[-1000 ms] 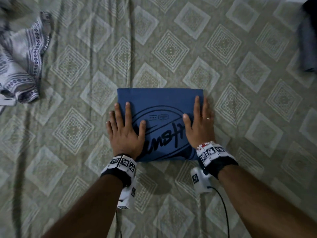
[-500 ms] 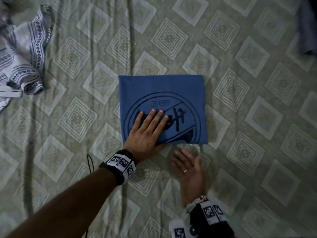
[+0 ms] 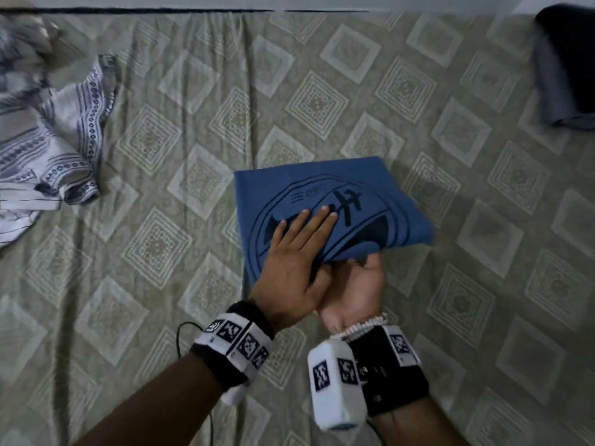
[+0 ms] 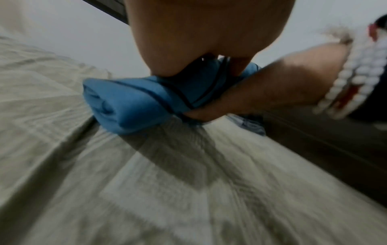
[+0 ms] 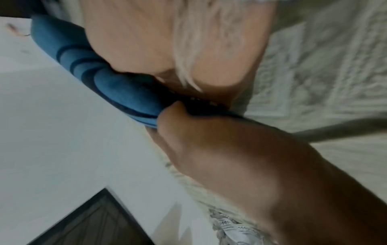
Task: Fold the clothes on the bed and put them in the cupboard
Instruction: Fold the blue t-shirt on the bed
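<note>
1. Nearest, both wrists wear black bands with coded white tags; the right one also has a beaded bracelet (image 3: 360, 326).
2. The right hand (image 3: 354, 288) lies palm up with its fingers slid under the near edge of the folded blue shirt (image 3: 380, 201); how those fingers lie cannot be told, as the cloth hides them.
3. The left hand (image 3: 293, 252) lies flat on top of the shirt, fingers straight and together, pressing on the black print.
4. The shirt is sandwiched between the two hands, its near edge lifted off the bedsheet (image 3: 161, 284) in the left wrist view.
5. Farther left lies a crumpled white patterned cloth (image 3: 48, 149).
6. At the far right corner sits a dark folded garment (image 3: 566, 66).
</note>
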